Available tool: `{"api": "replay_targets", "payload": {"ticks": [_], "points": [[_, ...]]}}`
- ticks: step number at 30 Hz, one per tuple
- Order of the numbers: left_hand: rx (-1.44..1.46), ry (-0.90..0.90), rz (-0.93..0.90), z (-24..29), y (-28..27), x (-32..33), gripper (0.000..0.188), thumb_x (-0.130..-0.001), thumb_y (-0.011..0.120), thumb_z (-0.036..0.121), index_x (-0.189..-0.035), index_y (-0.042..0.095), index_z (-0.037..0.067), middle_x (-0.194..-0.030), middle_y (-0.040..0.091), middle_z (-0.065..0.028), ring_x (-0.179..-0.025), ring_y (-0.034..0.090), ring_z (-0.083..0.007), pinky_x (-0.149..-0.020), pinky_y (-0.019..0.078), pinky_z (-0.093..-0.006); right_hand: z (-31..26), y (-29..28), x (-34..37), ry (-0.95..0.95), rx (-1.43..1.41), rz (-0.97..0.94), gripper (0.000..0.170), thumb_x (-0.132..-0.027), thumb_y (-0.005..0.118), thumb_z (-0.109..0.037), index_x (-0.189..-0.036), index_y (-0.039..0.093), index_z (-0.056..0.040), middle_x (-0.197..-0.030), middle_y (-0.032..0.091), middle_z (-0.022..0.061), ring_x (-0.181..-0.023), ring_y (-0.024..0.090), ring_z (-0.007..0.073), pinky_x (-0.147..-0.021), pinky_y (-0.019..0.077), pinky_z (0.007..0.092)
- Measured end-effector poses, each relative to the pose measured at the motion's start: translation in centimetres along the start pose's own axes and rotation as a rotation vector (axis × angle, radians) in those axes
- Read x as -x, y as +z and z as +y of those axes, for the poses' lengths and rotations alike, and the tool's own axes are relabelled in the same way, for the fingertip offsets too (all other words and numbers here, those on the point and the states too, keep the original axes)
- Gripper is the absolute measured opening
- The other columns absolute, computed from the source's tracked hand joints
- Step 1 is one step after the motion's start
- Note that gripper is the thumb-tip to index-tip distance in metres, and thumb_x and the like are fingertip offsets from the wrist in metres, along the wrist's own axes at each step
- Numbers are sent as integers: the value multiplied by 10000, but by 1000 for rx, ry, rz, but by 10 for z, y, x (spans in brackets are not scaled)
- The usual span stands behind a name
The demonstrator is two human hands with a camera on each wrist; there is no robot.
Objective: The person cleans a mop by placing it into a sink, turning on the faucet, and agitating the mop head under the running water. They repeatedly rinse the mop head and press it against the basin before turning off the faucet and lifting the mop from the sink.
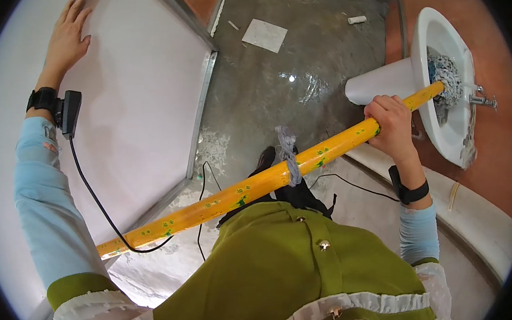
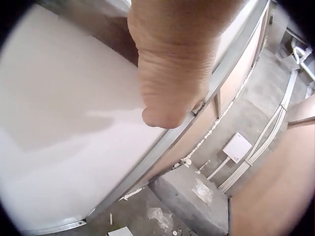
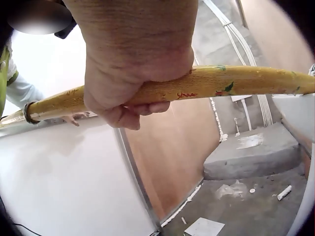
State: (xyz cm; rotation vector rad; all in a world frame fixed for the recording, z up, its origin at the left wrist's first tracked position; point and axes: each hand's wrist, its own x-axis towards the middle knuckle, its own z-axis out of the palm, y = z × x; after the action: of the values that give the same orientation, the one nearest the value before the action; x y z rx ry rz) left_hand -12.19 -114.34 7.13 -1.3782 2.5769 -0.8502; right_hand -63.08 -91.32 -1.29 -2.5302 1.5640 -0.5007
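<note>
Head view: the left hand (image 1: pixel 67 39) reaches to the upper left, fingers straight, over a flat white panel (image 1: pixel 141 79); the right hand (image 1: pixel 393 124) sits right of centre. Wet grey concrete floor (image 1: pixel 274 86) spans the upper middle. The right hand grips a round yellow pole with green marks (image 1: pixel 258 187), slanting from lower left to a shaggy grey mop head (image 1: pixel 452 87) inside a white washbasin (image 1: pixel 450 144), upper right.

Left wrist view: the left hand meets the panel's metal edge, upper centre, fingers mostly hidden.

Right wrist view: curled fingers wrap the pole.

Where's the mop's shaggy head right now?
In the head view, the mop head sits in the white sink at the right, near the metal tap.
</note>
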Motion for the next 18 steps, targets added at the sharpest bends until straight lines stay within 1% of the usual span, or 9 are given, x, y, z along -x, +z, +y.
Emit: {"api": "replay_targets", "payload": {"ticks": [1,2,4,7,9,11,15,17,18], "points": [[26,14,47,-7,5,1,422,-658,570,64,-1071,484,61,-1290,328,-70,-1236,231,-236,-1000,227,-374,0,0,0,8,7,3,252,-446,625,-55,-612,438,-85,-594,417,47,-554,430,233,-521,307,310],[33,23,55,-10,7,1,422,-658,570,64,-1071,484,61,-1290,328,-70,-1236,231,-236,-1000,227,-374,-1,0,0,9,11,17,251,-450,627,-55,-614,440,-84,-597,415,48,-553,429,231,-522,308,308],[-35,-19,-54,-17,11,3,458,-638,582,58,-1084,473,55,-1298,312,-68,-1230,234,-256,-999,237,-369,-1,1,-2,27,24,29,249,-453,628,-56,-616,441,-82,-600,413,48,-553,429,228,-524,310,307],[-44,-18,-76,-34,21,6,436,-638,577,49,-1064,483,59,-1292,322,-69,-1228,236,-261,-1005,232,-370,1,4,-3,56,64,23,275,-430,654,-77,-635,472,-93,-627,430,40,-602,459,218,-556,333,311],[-52,-22,-76,-31,12,6,428,-638,575,47,-1056,486,57,-1290,324,-69,-1228,235,-264,-1006,231,-370,4,3,4,28,37,56,276,-433,655,-87,-642,475,-95,-638,436,39,-615,466,215,-566,338,310],[-60,-50,-143,-29,10,6,427,-646,562,35,-1063,478,77,-1303,309,-70,-1237,224,-261,-1014,215,-373,5,3,5,43,51,54,275,-436,655,-91,-643,474,-95,-641,438,38,-623,470,213,-571,340,311],[-23,-27,-108,-28,7,6,393,-637,555,33,-1025,495,45,-1278,338,-80,-1216,257,-270,-1002,235,-374,2,3,5,53,72,84,280,-439,656,-106,-644,466,-97,-647,443,37,-638,481,215,-578,347,316],[-10,45,-40,-30,6,8,370,-648,534,28,-1016,497,34,-1270,348,-88,-1210,266,-276,-997,240,-374,-1,2,8,60,51,108,284,-433,659,-112,-643,467,-98,-649,444,37,-644,483,217,-579,349,320],[0,46,-30,-33,8,8,361,-653,526,27,-1013,498,30,-1266,352,-93,-1209,267,-278,-994,241,-377,0,-1,9,57,35,124,289,-428,661,-117,-641,467,-99,-651,444,37,-650,486,218,-580,350,323]]}}
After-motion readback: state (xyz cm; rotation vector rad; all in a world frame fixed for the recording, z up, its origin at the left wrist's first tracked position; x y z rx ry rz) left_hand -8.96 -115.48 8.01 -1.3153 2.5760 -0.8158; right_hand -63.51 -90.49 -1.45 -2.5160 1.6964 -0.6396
